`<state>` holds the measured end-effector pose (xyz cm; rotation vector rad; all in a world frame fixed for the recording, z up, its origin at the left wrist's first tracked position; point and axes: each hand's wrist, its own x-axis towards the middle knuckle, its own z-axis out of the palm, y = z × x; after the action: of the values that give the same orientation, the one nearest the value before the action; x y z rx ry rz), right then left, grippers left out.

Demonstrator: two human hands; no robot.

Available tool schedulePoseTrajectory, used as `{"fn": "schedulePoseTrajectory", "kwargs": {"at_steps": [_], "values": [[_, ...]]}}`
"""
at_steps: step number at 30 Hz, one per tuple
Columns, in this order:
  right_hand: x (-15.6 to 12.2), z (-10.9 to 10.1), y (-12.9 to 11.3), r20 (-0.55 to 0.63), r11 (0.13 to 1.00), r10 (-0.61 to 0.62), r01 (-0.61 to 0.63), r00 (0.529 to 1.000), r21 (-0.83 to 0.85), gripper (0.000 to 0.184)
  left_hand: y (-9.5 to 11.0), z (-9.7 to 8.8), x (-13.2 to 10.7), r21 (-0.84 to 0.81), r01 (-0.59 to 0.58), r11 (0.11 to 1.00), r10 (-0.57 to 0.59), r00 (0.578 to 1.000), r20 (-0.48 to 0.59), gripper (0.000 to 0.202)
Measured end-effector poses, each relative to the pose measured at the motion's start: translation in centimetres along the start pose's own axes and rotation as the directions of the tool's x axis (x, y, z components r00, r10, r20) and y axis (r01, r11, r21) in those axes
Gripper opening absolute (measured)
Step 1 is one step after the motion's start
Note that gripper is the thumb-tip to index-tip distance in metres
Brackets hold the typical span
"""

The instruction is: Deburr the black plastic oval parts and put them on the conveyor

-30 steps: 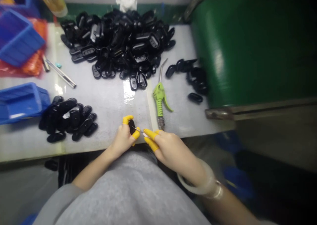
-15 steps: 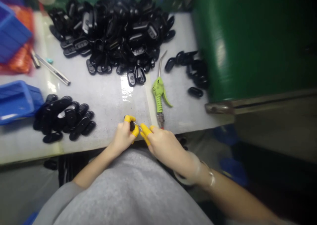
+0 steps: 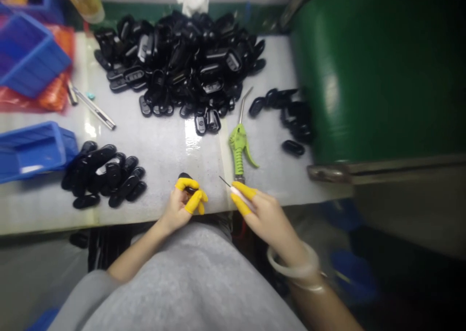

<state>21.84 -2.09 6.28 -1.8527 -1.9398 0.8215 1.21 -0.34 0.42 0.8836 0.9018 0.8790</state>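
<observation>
Though half hidden by yellow-capped fingers [image 3: 194, 201], a black plastic part [image 3: 184, 176]

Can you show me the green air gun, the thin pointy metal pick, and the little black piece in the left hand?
Green air blow gun [image 3: 237, 149], head view, on its handle.
Thin metal pick [image 3: 224, 181], head view, on its shaft.
Black plastic piece [image 3: 184, 176], head view, on its top end.

The black plastic piece [image 3: 186, 187] in the left hand [image 3: 175, 210] is mostly hidden by yellow finger cots [image 3: 194, 202].
</observation>
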Motion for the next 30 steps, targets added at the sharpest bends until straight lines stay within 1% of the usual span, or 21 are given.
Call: {"fn": "schedulePoseTrajectory", "kwargs": {"at_steps": [2, 3, 4, 5, 6, 7, 8, 9, 10, 11, 12, 14, 16, 19, 23, 25, 27, 29, 30], "values": [[-0.3, 0.8, -0.3, -0.148, 0.980, 0.077, -0.048, 0.986, 0.191, 0.033, 0.2, -0.3, -0.6, -0.064, -0.045, 0.997, 0.050, 0.996, 0.073, 0.031], [-0.4, 1.2, -0.7, -0.198, 0.950, 0.134, -0.069, 0.971, 0.303, 0.033, 0.5, -0.3, -0.9, -0.081, -0.072, 0.994, 0.080, 0.991, 0.106, 0.030], [-0.5, 1.6, -1.2, -0.210, 0.902, 0.196, -0.092, 0.958, 0.421, 0.033, 0.8, -0.3, -1.3, -0.091, -0.095, 0.991, 0.107, 0.984, 0.140, 0.028], [-0.5, 1.9, -1.7, -0.174, 0.831, 0.254, -0.122, 0.951, 0.543, 0.033, 1.3, -0.3, -1.7, -0.090, -0.112, 0.990, 0.127, 0.976, 0.177, 0.026], [-0.5, 2.1, -2.3, -0.090, 0.734, 0.289, -0.161, 0.953, 0.659, 0.035, 1.7, -0.2, -2.2, -0.076, -0.118, 0.990, 0.132, 0.967, 0.216, 0.025], [-0.4, 2.2, -2.8, 0.028, 0.618, 0.295, -0.213, 0.955, 0.757, 0.038, 2.2, -0.1, -2.6, -0.049, -0.111, 0.993, 0.120, 0.959, 0.256, 0.025], [-0.4, 2.3, -3.3, 0.147, 0.496, 0.270, -0.268, 0.952, 0.826, 0.042, 2.7, 0.0, -2.9, -0.012, -0.090, 0.996, 0.089, 0.949, 0.301, 0.027], [-0.2, 2.3, -3.8, 0.254, 0.381, 0.219, -0.322, 0.942, 0.867, 0.046, 3.1, 0.1, -3.2, 0.026, -0.063, 0.998, 0.050, 0.938, 0.344, 0.028], [-0.1, 2.3, -4.2, 0.337, 0.287, 0.155, -0.368, 0.929, 0.884, 0.048, 3.4, 0.3, -3.5, 0.047, -0.040, 0.998, 0.019, 0.924, 0.381, 0.029], [0.0, 2.3, -4.6, 0.392, 0.222, 0.096, -0.404, 0.915, 0.888, 0.048, 3.7, 0.4, -3.7, 0.049, -0.022, 0.999, 0.001, 0.915, 0.403, 0.031], [0.1, 2.3, -4.9, 0.426, 0.182, 0.052, -0.428, 0.903, 0.885, 0.047, 3.9, 0.6, -3.8, 0.034, -0.011, 0.999, -0.004, 0.911, 0.412, 0.033], [0.2, 2.3, -5.4, 0.453, 0.148, 0.004, -0.449, 0.891, 0.881, 0.043, 4.0, 0.8, -4.0, -0.014, 0.004, 1.000, 0.002, 0.911, 0.412, 0.047], [0.1, 2.3, -5.7, 0.442, 0.135, 0.000, -0.438, 0.897, 0.889, 0.040, 4.1, 1.0, -4.1, -0.046, 0.003, 0.999, 0.016, 0.911, 0.413, 0.065], [-0.3, 2.5, -5.6, 0.437, 0.114, -0.002, -0.434, 0.900, 0.894, 0.038, 4.0, 1.0, -4.5, -0.043, -0.003, 0.999, 0.022, 0.898, 0.439, 0.081], [-0.9, 2.7, -5.3, 0.454, 0.088, -0.024, -0.450, 0.891, 0.889, 0.036, 3.9, 1.1, -4.9, 0.021, 0.066, 0.998, -0.068, 0.912, 0.405, 0.098], [-0.9, 2.8, -5.3, 0.456, 0.076, -0.016, -0.453, 0.890, 0.888, 0.038, 3.8, 1.1, -4.9, 0.029, 0.091, 0.995, -0.095, 0.920, 0.379, 0.102], [-0.8, 2.6, -5.3, 0.456, 0.074, 0.002, -0.455, 0.890, 0.887, 0.040, 3.8, 1.1, -4.8, 0.023, 0.088, 0.996, -0.090, 0.918, 0.386, 0.102], [-0.7, 2.1, -5.3, 0.451, 0.095, 0.030, -0.452, 0.892, 0.887, 0.042, 4.0, 1.3, -4.6, 0.045, 0.078, 0.996, -0.090, 0.905, 0.417, 0.100], [-0.8, 1.7, -5.3, 0.438, 0.123, 0.045, -0.440, 0.898, 0.890, 0.042, 4.1, 1.4, -4.5, 0.071, 0.065, 0.995, -0.089, 0.903, 0.420, 0.099]]}}
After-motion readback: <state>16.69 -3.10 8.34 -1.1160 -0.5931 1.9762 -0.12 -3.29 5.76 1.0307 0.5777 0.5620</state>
